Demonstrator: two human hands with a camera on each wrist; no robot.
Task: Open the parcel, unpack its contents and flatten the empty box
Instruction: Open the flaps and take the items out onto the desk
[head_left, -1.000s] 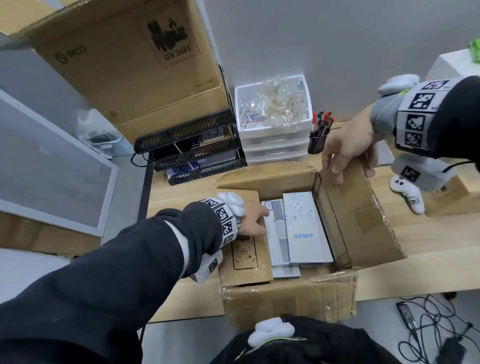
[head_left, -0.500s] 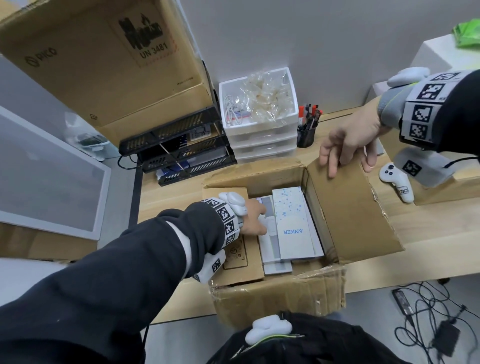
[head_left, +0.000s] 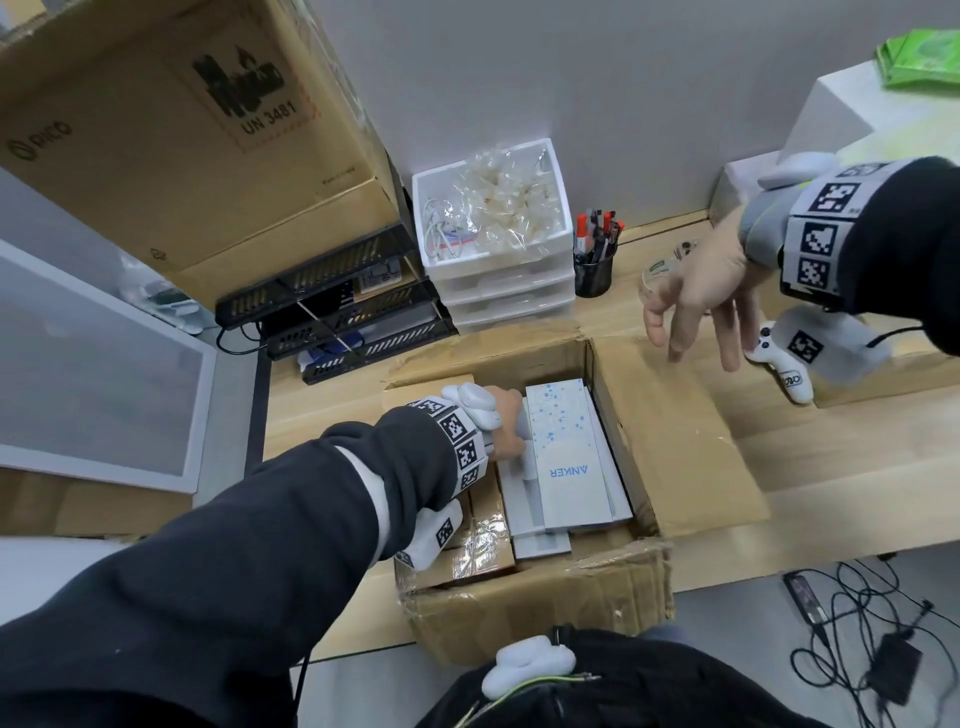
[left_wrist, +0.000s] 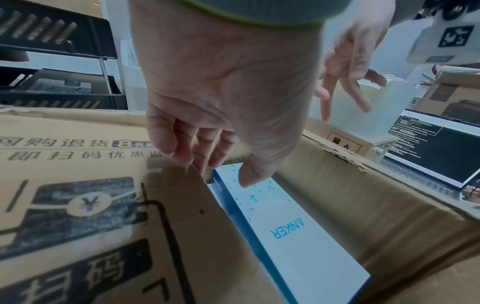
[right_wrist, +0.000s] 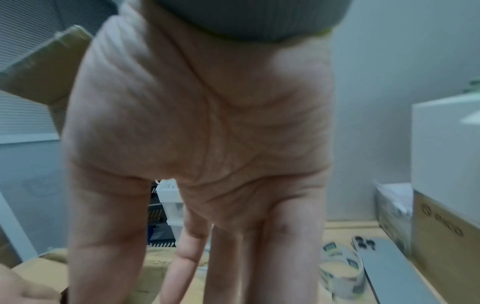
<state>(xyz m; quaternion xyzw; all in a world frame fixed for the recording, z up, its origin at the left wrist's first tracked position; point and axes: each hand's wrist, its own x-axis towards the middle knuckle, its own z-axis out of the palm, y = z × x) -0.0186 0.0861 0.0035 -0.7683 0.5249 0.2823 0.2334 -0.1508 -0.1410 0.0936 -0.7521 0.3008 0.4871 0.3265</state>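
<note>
The brown cardboard parcel (head_left: 545, 603) stands open at the desk's near edge, its right flap (head_left: 675, 441) folded out flat. Inside lies a white Anker box (head_left: 566, 457) on top of other white boxes. My left hand (head_left: 511, 436) reaches into the parcel. In the left wrist view its fingers (left_wrist: 197, 160) curl down between the printed left flap (left_wrist: 78, 205) and the Anker box (left_wrist: 285, 236), with the thumb on the box's top. My right hand (head_left: 696, 306) hovers above the right flap, fingers spread and hanging, holding nothing; it fills the right wrist view (right_wrist: 182, 257).
A tape roll (head_left: 662, 275) and a white controller (head_left: 779, 364) lie on the desk under and beside my right hand. A pen cup (head_left: 595, 270), white drawers (head_left: 493, 291), a black tray rack (head_left: 337, 312) and a large brown box (head_left: 182, 130) line the back. Cables (head_left: 857, 623) lie on the floor.
My right hand has lifted off the right flap and moved up and to the right, fingers spreading. My left hand stays at the Anker box inside the parcel.
</note>
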